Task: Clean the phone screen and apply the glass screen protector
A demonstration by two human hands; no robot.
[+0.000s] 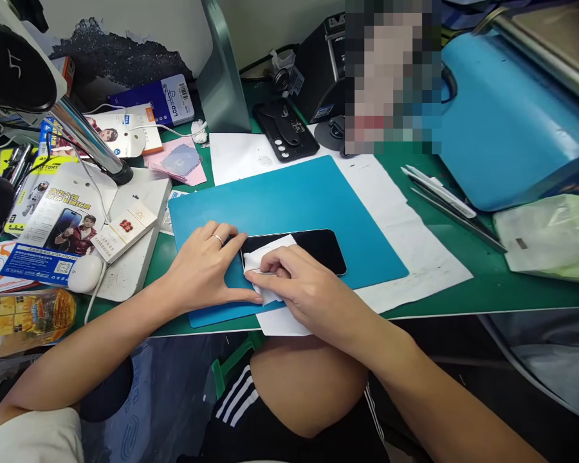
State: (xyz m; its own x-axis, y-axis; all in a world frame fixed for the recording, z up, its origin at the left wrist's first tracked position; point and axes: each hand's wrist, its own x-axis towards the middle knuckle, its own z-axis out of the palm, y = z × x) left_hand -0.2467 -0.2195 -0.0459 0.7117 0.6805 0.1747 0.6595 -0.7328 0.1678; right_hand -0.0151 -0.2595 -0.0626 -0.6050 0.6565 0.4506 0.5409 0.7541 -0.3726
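Observation:
A smartphone (321,249) with a dark screen lies face up on a blue mat (270,193). At its left end is my left hand (203,270), a ring on one finger; the fingertips and thumb grip around the phone's edges. My right hand (311,280) pinches a folded white wipe (273,247) and presses it on the left part of the screen. The wipe covers that part of the phone, and the right fingers partly hide the wipe.
White paper (415,270) lies beneath the mat. Behind stands a black phone case (285,130). Tweezers (456,215) and a plastic bag (550,238) are at right. A cigarette pack (125,230), packaging and a metal lamp post (94,138) crowd the left. A blue cushioned surface (511,122) rises at far right.

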